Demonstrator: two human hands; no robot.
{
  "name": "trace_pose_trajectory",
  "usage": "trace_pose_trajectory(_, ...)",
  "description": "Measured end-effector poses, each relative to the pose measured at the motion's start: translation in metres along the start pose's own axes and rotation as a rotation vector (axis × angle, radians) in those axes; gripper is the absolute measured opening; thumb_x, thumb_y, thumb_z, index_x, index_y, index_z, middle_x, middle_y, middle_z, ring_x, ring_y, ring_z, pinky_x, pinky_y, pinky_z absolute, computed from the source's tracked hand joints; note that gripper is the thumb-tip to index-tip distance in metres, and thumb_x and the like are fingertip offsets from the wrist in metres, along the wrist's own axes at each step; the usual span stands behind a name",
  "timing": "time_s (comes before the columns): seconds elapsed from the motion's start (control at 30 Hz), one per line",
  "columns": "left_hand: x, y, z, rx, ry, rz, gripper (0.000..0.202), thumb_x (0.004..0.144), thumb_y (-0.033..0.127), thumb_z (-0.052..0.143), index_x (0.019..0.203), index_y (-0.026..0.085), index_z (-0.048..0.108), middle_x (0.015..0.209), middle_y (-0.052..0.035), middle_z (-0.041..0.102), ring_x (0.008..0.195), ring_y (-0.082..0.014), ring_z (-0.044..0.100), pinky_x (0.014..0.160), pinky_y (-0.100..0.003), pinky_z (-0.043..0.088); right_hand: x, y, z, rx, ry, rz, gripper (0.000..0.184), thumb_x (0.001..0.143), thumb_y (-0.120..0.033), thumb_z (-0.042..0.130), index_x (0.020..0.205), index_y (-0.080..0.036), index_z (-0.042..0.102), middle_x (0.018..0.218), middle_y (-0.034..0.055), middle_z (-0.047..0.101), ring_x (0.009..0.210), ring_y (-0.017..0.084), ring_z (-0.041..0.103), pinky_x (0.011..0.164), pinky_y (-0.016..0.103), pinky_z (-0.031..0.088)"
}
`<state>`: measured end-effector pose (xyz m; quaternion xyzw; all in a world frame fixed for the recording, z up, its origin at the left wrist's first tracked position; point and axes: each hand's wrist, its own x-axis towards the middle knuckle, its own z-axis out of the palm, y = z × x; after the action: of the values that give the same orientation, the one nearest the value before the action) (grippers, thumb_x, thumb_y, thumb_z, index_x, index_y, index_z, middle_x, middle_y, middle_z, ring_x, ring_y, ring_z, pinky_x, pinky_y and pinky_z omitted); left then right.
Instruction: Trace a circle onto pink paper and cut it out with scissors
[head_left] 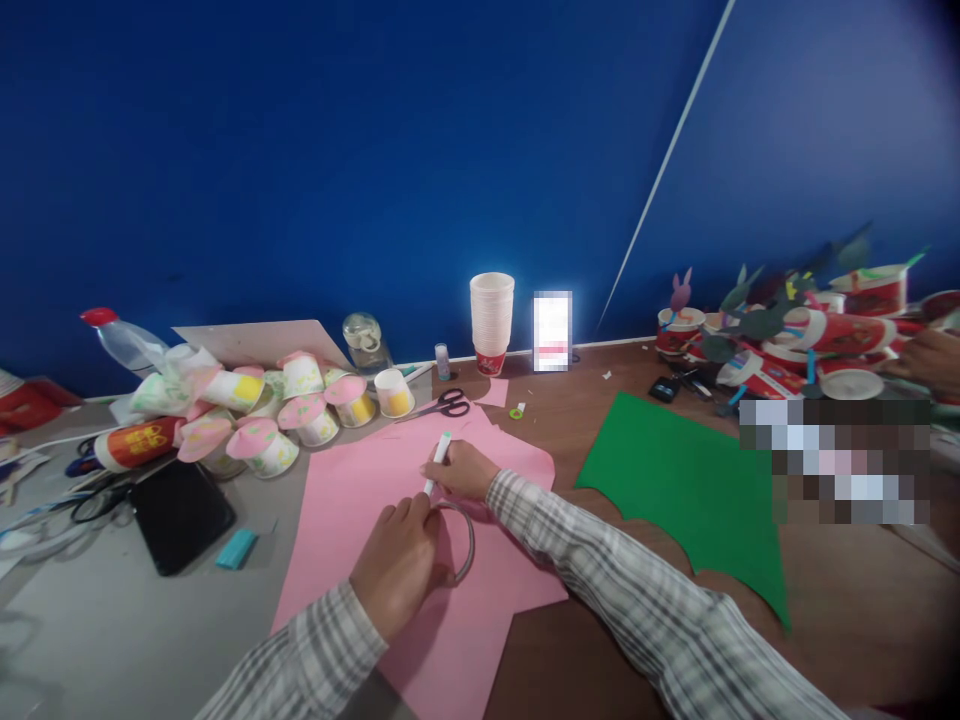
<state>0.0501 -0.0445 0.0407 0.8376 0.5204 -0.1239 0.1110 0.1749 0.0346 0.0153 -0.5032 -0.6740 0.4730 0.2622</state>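
A large sheet of pink paper (349, 500) with cut edges lies in front of me. My right hand (466, 470) is closed around a white marker (441, 455) with a green end, tilted over the paper. My left hand (399, 560) has its fingers bent over the edge of a grey ring (471, 545) that rests on the pink paper. The marker's lower end is close to the left fingers, and its tip is hidden. Beyond the hands, black-handled scissors (452, 403) lie at the paper's far edge.
Decorated paper cups (311, 420) are heaped at left, near a black phone (182, 515). A cup stack (492, 320) and a pixelated upright panel (552, 332) stand by the blue wall. Green paper (675, 480) lies right. Behind it, another person's hand (926, 362) is beside red cups.
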Motion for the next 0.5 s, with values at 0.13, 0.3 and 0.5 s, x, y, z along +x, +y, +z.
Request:
trace_pose_trajectory(0.13,0.000,0.000,0.000,-0.004,-0.015,-0.006,0.047,0.062,0.049,0.064,0.098,0.020,0.054,0.100,-0.0079,0.051,0.092,-0.0280,0.046,0.079,-0.043,0.039,-0.001,-0.001,0.000,-0.012,0.001,0.012,0.027,0.072,-0.020,0.059,0.046,-0.016,0.055,0.037,-0.0062,0.050,0.044,0.012,0.050,0.050,0.020,0.036)
trace_pose_trajectory(0.3,0.000,0.000,0.001,0.002,-0.005,-0.006,0.045,0.063,0.048,0.063,0.096,0.020,0.054,0.099,-0.0074,0.050,0.091,-0.0279,0.047,0.079,-0.043,0.039,-0.002,0.003,-0.003,-0.003,0.029,0.042,0.020,0.072,-0.019,0.059,0.053,-0.016,0.058,0.038,-0.0057,0.052,0.044,0.012,0.052,0.051,0.020,0.038)
trace_pose_trajectory(0.5,0.000,-0.002,0.004,0.018,0.029,0.023,0.043,0.064,0.049,0.061,0.094,0.019,0.054,0.097,-0.0068,0.050,0.090,-0.0279,0.047,0.078,-0.043,0.039,-0.011,0.017,-0.012,0.047,0.082,0.065,0.019,0.073,-0.023,0.056,0.055,-0.018,0.055,0.035,-0.0069,0.049,0.036,0.012,0.050,0.042,0.019,0.037)
